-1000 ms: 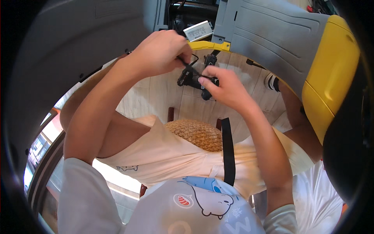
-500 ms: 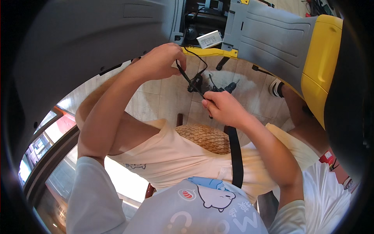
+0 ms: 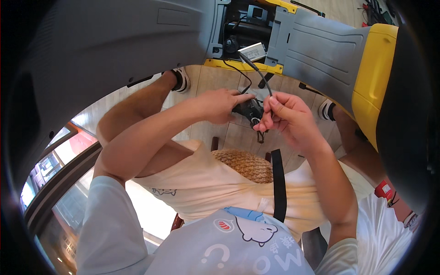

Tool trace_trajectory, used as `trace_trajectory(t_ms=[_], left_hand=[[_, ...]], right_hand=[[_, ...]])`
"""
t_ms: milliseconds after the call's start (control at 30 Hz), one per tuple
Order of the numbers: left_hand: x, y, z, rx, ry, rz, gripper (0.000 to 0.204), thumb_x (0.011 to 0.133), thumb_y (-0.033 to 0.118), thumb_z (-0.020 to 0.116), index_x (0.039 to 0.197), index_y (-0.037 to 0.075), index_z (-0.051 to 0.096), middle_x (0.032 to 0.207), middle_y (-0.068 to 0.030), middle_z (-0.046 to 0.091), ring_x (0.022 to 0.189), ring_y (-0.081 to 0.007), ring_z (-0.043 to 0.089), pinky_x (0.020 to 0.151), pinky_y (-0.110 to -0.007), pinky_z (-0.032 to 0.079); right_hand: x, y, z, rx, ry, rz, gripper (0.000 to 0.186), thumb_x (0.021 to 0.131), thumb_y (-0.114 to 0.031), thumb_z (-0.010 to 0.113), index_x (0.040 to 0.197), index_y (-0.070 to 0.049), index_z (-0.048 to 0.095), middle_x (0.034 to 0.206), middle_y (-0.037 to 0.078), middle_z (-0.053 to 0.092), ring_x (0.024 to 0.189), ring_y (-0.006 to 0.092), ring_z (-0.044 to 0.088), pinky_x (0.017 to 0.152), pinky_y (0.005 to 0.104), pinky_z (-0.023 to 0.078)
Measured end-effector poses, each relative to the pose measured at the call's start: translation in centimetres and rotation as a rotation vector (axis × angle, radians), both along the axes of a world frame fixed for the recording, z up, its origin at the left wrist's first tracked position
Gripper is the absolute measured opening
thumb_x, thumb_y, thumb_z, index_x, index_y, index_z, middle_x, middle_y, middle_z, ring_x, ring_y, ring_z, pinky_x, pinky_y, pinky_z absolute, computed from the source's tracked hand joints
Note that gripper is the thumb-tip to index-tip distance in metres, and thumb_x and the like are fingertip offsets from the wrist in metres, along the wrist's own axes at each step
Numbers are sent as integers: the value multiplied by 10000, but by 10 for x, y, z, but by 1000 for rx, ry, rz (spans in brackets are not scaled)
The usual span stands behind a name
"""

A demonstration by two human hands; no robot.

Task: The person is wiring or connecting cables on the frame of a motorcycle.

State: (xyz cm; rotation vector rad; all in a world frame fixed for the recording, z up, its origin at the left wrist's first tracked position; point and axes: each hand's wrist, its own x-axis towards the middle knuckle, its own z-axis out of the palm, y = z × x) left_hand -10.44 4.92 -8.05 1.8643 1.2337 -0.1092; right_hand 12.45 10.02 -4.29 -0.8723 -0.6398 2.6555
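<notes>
My right hand (image 3: 291, 117) pinches a black cable (image 3: 265, 77) between thumb and fingers. The cable arcs up from them, its thicker end in front of a silver box (image 3: 253, 52) with a white label. To the left, my left hand (image 3: 217, 106) has its index finger stretched to the right and appears to hold nothing. Below and behind its fingertip is a dark tool-like object (image 3: 250, 110), partly hidden by the hands. A thin black wire (image 3: 240, 72) runs down toward it from the open bay (image 3: 245, 34) of the grey and yellow machine body.
A grey panel (image 3: 137, 27) bulges at the left; a grey cover (image 3: 321, 41) and yellow end piece (image 3: 373, 68) stand at the right. A woven stool seat (image 3: 243, 165) is between my legs. A black strap (image 3: 278, 183) hangs over my clothing. Tools (image 3: 378, 13) lie at the far right.
My left hand has let go of the black cable and moved down and right. My right hand has moved up and right with the cable, whose end now points upward.
</notes>
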Motion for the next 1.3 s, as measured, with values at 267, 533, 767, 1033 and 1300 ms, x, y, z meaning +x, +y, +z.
trace_trajectory(t_ms=[267, 533, 767, 1033, 1300], left_hand=[[-10, 25, -14, -219, 325, -24, 370, 850, 194, 621, 1211, 112, 625, 1088, -177, 656, 1009, -343, 629, 879, -429, 496], [-20, 90, 3, -58, 307, 155, 232, 885, 182, 575, 1030, 38, 686, 1010, -183, 684, 960, -341, 649, 827, -412, 504], [39, 67, 42, -106, -326, -151, 210, 729, 4, 598, 935, 16, 561, 1023, -143, 591, 1013, -331, 585, 833, -393, 474], [57, 45, 29, 63, 99, -187, 271, 719, 222, 749, 905, 40, 675, 865, -166, 669, 852, -347, 656, 755, -442, 524], [56, 8, 55, -145, -195, 187, 347, 864, 352, 676, 821, 9, 642, 698, -198, 627, 711, -374, 640, 632, -441, 491]], right_hand=[[3, 0, 10, -21, 42, -28, 234, 1009, -198, 476, 877, -24, 562, 714, 37, 596, 685, 136, 644, 768, 323, 575], [7, 11, 23, -190, 51, -210, 220, 997, -194, 451, 905, -33, 568, 778, 62, 609, 825, 248, 673, 891, 358, 516], [12, 15, 21, -205, 39, -300, 184, 989, -165, 456, 929, -33, 569, 809, 77, 613, 904, 248, 656, 885, 354, 497], [12, 30, 8, -116, -45, -327, 186, 985, -178, 479, 951, -17, 565, 808, 80, 609, 871, 225, 642, 882, 351, 496], [-1, 43, 1, 14, -329, -166, 256, 1007, -230, 465, 1003, 1, 575, 875, 96, 645, 863, 201, 649, 845, 345, 523]])
